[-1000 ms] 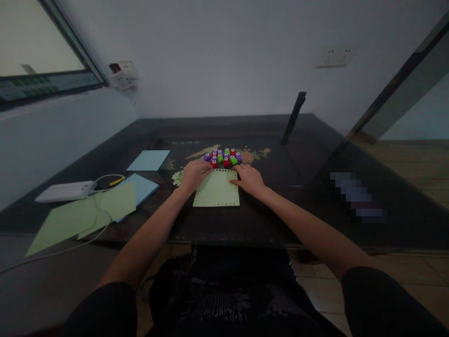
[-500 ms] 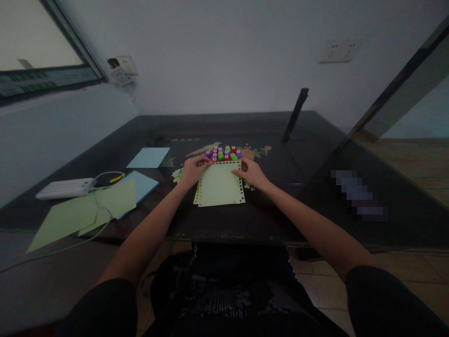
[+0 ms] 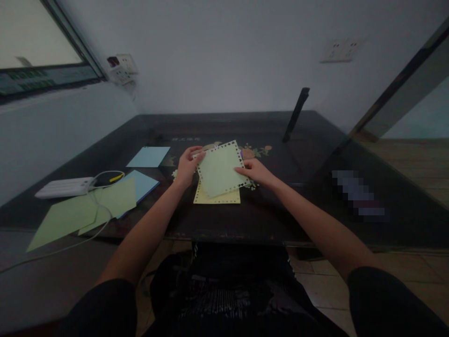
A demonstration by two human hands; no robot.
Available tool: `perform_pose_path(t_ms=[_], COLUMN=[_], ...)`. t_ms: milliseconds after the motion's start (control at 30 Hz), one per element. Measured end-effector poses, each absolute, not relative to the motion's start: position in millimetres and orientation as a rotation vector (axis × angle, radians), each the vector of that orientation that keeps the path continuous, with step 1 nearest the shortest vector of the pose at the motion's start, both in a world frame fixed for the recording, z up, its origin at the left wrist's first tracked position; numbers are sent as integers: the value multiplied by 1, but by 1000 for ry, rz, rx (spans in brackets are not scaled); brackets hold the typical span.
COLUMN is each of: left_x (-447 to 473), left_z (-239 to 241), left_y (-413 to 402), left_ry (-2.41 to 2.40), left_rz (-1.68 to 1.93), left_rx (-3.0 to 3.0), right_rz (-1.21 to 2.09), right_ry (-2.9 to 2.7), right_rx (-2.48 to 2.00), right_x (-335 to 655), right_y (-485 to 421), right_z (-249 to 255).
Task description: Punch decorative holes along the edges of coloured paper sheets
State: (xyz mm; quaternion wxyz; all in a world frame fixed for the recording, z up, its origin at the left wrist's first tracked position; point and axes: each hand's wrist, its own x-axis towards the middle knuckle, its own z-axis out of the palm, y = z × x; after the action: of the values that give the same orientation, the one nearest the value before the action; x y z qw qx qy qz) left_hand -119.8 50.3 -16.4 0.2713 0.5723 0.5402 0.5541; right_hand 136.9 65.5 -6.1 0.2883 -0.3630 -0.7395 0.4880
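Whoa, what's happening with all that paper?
Somebody's left hand and right hand hold a pale green sheet by its sides. It has holes along its edges and sits askew over a yellowish sheet on the dark table. Green sheets and blue sheets lie off to the left.

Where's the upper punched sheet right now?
In the head view, the upper punched sheet is near the middle, held between the left hand and the right hand, partly covering the lower punched sheet on the dark table.
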Motion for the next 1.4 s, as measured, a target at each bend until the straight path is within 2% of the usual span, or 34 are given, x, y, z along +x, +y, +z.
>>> perform_pose_path(t_ms=[233, 433, 800, 1400], left_x=[-102, -92, -93, -94], left_z=[-15, -15, -15, -12], left_y=[35, 22, 24, 22], left_ry=[1183, 1128, 1122, 1151], left_rz=[1061, 867, 898, 730], left_rx=[1524, 1611, 1612, 1649], right_rz=[1177, 1178, 1064, 1055], right_ry=[-1831, -1785, -1839, -1836], right_rx=[-955, -910, -945, -959], right_x=[144, 144, 145, 144], right_y=[73, 74, 75, 72], right_z=[-2, -2, -4, -1])
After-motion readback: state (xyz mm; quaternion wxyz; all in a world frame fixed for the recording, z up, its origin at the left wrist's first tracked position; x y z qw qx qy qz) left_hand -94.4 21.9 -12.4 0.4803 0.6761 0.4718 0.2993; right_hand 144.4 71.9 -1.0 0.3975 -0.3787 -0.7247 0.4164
